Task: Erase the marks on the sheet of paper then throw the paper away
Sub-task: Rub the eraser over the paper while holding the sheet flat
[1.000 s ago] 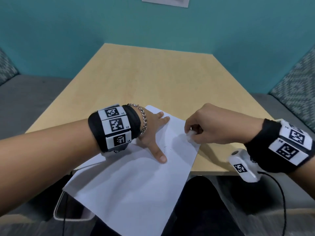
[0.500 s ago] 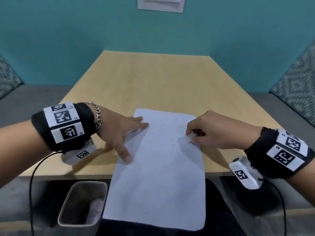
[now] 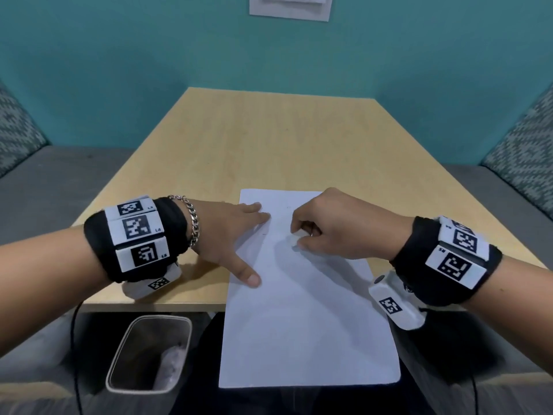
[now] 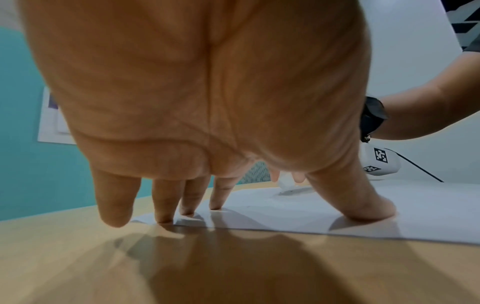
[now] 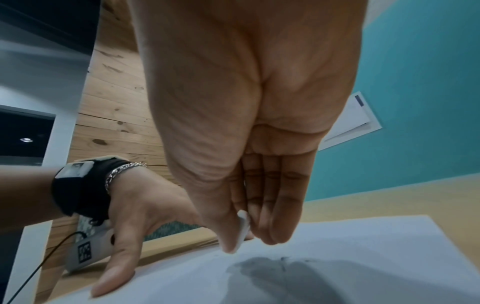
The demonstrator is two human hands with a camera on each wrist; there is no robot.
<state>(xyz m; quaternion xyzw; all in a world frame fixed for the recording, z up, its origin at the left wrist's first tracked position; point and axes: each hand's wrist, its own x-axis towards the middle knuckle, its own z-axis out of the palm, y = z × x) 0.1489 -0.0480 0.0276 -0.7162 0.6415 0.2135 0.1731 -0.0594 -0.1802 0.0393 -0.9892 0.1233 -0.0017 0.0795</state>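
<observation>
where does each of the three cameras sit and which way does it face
Head: on the head, facing forward and down at table, paper, bin; both hands and forearms show.
Left wrist: under the left hand, looking along its fingers pressing the paper.
Right wrist: under the right hand, looking at the eraser it pinches.
All share the paper.

Square coded markers on wrist bands (image 3: 136,232), small labels beside them unreadable

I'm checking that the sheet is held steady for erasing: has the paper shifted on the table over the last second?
Yes. The paper has turned from askew to square with the table's near edge.
</observation>
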